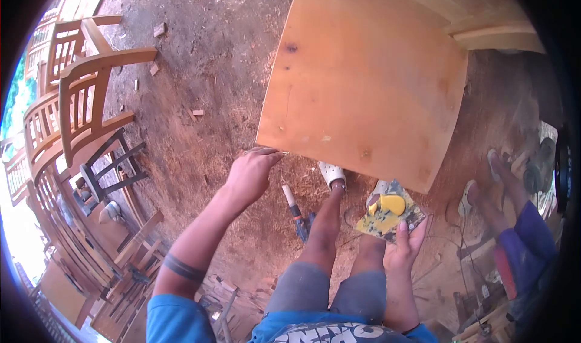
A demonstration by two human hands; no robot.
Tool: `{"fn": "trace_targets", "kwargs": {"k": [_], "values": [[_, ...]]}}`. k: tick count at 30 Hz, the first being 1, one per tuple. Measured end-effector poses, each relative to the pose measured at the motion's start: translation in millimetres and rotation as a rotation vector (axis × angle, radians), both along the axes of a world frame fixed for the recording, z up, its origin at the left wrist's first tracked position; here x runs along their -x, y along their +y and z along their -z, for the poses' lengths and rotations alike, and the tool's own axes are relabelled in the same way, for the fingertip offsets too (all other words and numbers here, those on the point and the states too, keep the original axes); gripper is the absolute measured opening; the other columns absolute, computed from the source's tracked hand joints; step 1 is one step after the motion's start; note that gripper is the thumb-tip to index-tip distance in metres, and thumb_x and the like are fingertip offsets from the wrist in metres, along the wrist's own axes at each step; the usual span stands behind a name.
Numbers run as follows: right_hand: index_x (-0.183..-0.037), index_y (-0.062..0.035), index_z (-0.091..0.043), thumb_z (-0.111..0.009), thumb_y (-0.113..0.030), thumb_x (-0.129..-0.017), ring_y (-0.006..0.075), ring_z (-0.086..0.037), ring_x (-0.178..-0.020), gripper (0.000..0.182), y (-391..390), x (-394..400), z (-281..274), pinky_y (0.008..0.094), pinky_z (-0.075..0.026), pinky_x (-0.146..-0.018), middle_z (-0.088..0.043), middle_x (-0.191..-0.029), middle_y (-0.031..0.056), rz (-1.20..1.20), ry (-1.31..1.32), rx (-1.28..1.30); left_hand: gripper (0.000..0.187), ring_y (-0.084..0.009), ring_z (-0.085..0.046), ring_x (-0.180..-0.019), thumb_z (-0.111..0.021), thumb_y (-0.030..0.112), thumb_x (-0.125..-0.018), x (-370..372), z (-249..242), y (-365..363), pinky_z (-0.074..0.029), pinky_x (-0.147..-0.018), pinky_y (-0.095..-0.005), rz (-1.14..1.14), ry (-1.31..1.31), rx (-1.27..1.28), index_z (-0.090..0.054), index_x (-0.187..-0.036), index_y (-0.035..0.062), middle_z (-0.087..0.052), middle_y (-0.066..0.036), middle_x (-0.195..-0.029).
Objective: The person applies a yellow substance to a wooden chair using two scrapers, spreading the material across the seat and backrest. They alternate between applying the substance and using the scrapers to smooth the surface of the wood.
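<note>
A large wooden panel fills the upper middle of the head view. My left hand is at its lower left corner, fingers bent together over the edge; whatever they may hold there is too small to make out. In my right hand is a square, stained board, gripped at its lower right side with the thumb on top. Yellow paste lies in a lump on the board, just below the panel's lower edge.
Wooden chairs stand at the left, above stacked wood strips. A tool with a pale tip lies on the floor beside my leg. Another person's legs are at the right, near cables. Small wood offcuts dot the ground.
</note>
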State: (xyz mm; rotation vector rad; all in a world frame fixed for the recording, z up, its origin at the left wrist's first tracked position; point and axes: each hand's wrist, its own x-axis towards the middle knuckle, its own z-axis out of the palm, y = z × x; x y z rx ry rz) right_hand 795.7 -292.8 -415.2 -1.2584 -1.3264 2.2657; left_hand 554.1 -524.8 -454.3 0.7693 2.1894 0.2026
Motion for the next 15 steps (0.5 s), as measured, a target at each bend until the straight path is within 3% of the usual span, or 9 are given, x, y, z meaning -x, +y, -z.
{"fn": "trace_targets", "kwargs": {"k": [1,2,6,12,15], "values": [[-0.128,0.0014,-0.035,-0.051,-0.01,-0.095,0.019,-0.051,-0.111,0.038,1,4,2,0.0357,-0.042,-0.099,-0.048,-0.12,0.0144,0.004,0.007,-0.01,0.063,-0.0255,-0.057,-0.12,-0.04,-0.023,-0.071,16,-1,5,-0.044,-0.106,-0.0379,-0.046,-0.048,0.066,-0.063,-0.122,0.0053,-0.062,-0.011,-0.128],[-0.128,0.0015,-0.035,-0.051,-0.01,-0.095,0.0192,-0.051,-0.111,0.038,2,5,4,0.0358,-0.043,-0.099,-0.048,-0.121,0.0146,0.003,0.015,-0.016,0.065,-0.0267,-0.057,-0.12,-0.038,-0.023,-0.071,32,-3,9,-0.042,-0.109,-0.0366,0.013,0.16,-0.02,-0.063,-0.123,0.0065,-0.062,-0.012,-0.127],[-0.128,0.0014,-0.034,-0.052,-0.01,-0.095,0.0199,-0.051,-0.111,0.039,4,3,6,0.0363,-0.043,-0.099,-0.048,-0.121,0.0148,0.029,-0.008,0.002,0.062,-0.0278,-0.057,-0.12,-0.041,-0.022,-0.072,93,-1,51,-0.047,-0.103,-0.0375,-0.006,0.285,-0.175,-0.062,-0.124,0.0051,-0.06,-0.012,-0.13],[-0.129,0.0008,-0.033,-0.051,-0.007,-0.095,0.0202,-0.051,-0.112,0.039,4,11,16,0.0365,-0.043,-0.1,-0.048,-0.122,0.0148,0.016,-0.022,0.012,0.062,-0.0273,-0.054,-0.123,-0.045,-0.02,-0.072,85,69,59,-0.047,-0.102,-0.0372,0.089,0.674,-0.31,-0.06,-0.127,0.0049,-0.058,-0.012,-0.133],[-0.129,0.0009,-0.034,-0.052,-0.008,-0.095,0.0204,-0.051,-0.112,0.04,2,20,12,0.0366,-0.043,-0.1,-0.048,-0.122,0.015,0.039,-0.038,0.047,0.062,-0.0277,-0.055,-0.123,-0.044,-0.02,-0.069,73,46,51,-0.047,-0.103,-0.0372,0.116,0.467,-0.247,-0.062,-0.123,0.0035,-0.06,-0.014,-0.129]]}}
